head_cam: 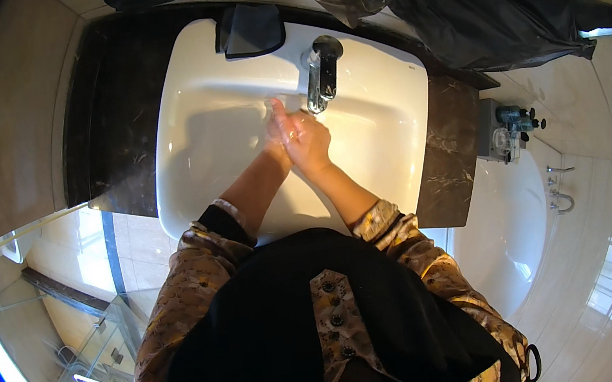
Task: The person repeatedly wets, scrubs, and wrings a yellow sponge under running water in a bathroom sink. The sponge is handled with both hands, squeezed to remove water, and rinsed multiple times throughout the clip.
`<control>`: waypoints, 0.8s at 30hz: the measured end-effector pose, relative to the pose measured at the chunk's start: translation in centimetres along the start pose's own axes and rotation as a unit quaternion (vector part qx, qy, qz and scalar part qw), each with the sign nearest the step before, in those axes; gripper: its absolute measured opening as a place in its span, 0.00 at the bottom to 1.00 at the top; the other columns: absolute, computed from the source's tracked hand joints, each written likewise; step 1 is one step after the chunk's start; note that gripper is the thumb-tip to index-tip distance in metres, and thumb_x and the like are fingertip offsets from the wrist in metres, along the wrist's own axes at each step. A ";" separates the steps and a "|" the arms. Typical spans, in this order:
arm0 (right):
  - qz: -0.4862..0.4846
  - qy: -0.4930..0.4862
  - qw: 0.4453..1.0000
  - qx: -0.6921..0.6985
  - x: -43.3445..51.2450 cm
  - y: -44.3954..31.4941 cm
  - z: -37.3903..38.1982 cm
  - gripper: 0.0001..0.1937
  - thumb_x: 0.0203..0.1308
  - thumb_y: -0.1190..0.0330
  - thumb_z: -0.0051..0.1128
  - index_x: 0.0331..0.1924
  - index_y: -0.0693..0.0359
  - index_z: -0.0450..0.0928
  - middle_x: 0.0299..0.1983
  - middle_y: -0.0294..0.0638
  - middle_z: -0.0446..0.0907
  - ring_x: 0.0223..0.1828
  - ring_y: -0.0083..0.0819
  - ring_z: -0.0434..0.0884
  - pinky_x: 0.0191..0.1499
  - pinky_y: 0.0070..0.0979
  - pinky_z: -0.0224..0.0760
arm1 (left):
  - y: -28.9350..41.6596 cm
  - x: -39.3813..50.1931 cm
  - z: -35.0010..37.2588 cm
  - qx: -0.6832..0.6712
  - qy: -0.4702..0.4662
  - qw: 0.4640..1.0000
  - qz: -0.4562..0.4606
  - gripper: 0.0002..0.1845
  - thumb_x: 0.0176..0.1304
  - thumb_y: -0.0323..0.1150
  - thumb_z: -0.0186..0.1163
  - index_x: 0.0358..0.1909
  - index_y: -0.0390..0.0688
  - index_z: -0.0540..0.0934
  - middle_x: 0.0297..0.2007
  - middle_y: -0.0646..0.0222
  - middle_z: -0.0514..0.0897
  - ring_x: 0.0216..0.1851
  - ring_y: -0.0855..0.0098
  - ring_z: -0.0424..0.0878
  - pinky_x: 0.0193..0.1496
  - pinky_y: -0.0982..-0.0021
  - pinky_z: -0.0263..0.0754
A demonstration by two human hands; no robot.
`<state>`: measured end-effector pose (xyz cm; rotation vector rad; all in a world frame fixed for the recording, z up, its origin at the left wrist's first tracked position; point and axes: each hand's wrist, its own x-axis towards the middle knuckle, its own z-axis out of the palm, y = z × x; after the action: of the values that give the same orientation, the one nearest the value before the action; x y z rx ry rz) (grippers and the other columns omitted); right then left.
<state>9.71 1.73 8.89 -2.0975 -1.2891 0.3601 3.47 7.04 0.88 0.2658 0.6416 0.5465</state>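
Observation:
Over the basin of a white ceramic sink (178, 168), my left hand (275, 131) and my right hand (309, 142) are pressed together and look wet. One thumb points up toward the back of the sink. The chrome faucet (324, 72) stands just beyond them, its spout end close to my right hand. Whether water runs from it is hard to tell. My fingers overlap, so their exact hold on each other is partly hidden. A folded dark cloth (252, 32) lies on the sink's back rim, left of the faucet.
Dark marble counter (445, 152) borders the sink on both sides. Black plastic sheeting (468, 6) hangs at the upper right. To the right is a white bathtub (494, 222), with bottles (511, 114) at its far end. A glass shower enclosure (98, 346) is at the lower left.

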 end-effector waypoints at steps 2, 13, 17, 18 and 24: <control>0.124 0.019 0.992 -0.007 1.0 0.7 0.0 0.22 0.63 0.48 0.49 0.28 0.58 0.81 0.23 0.51 0.80 0.30 0.55 0.80 0.33 0.44 0.71 | -0.7 0.0 1.0 -0.028 0.060 0.998 -0.017 0.29 0.70 0.61 0.44 0.52 0.44 0.72 0.40 0.67 0.79 0.39 0.69 0.78 0.43 0.66 0.75; 0.096 -0.020 0.995 0.001 0.6 1.2 1.0 0.17 0.61 0.51 0.52 0.30 0.57 0.80 0.29 0.50 0.81 0.31 0.53 0.81 0.34 0.44 0.72 | 1.0 -1.4 1.5 -0.047 0.098 0.994 -0.024 0.23 0.69 0.58 0.50 0.42 0.48 0.73 0.35 0.70 0.77 0.36 0.70 0.78 0.44 0.65 0.76; 0.205 -0.016 0.972 0.114 2.1 5.4 1.1 0.15 0.64 0.56 0.52 0.34 0.60 0.78 0.27 0.48 0.82 0.24 0.44 0.81 0.29 0.37 0.73 | 1.4 -2.6 3.7 0.014 0.144 0.989 -0.029 0.20 0.68 0.54 0.54 0.43 0.47 0.73 0.35 0.68 0.79 0.35 0.69 0.80 0.42 0.62 0.77; 0.247 -0.029 0.935 0.252 2.1 6.2 0.9 0.13 0.65 0.58 0.53 0.36 0.60 0.77 0.26 0.45 0.81 0.22 0.39 0.79 0.25 0.33 0.71 | 1.8 -2.8 3.8 0.007 0.093 0.996 -0.015 0.19 0.68 0.53 0.54 0.43 0.46 0.73 0.35 0.68 0.80 0.36 0.69 0.80 0.42 0.62 0.78; 0.281 -0.020 0.819 0.501 -1.1 5.3 -1.0 0.08 0.66 0.64 0.56 0.38 0.59 0.75 0.27 0.34 0.76 0.20 0.23 0.73 0.18 0.22 0.65 | 3.0 -1.5 0.5 -0.046 0.068 0.993 0.085 0.14 0.69 0.45 0.56 0.42 0.44 0.74 0.35 0.67 0.80 0.37 0.68 0.81 0.42 0.64 0.78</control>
<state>13.38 -1.21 6.10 -1.4469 -0.2657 1.0684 1.59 8.59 3.20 0.1987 0.7284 0.7605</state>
